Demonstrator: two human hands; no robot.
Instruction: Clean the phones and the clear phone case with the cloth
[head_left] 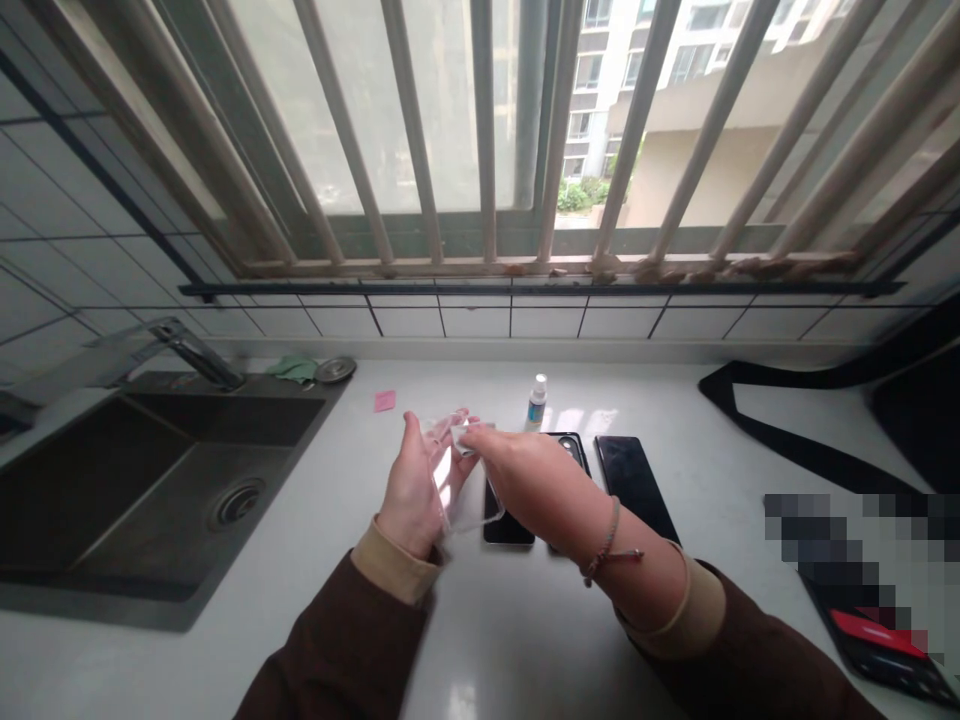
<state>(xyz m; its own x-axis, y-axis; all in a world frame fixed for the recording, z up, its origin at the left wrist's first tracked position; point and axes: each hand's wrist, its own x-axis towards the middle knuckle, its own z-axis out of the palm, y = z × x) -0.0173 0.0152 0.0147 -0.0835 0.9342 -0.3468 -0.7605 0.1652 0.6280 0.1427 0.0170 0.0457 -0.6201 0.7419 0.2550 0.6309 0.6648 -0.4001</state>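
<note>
Two hands, one clear case

Biggest first: the sink [180, 485] lies at my nine o'clock, and a dark phone [637, 485] rests on the counter [322, 610] at three. Nearer centre, the clear case [468, 508] is raised above the counter, tilted in my left hand [409, 495], whose fingers cradle it half open, thumb standing up. I judge it light, slick and slightly bendy, best taken by its rims. My right hand [525, 475] reaches over, fingertips drawn narrow at its twelve o'clock end, at a small pale piece [463, 438]; whether they pinch it, I cannot tell. The bottle [537, 402] stands at one o'clock; the smaller pink square [385, 401] lies toward ten.
</note>
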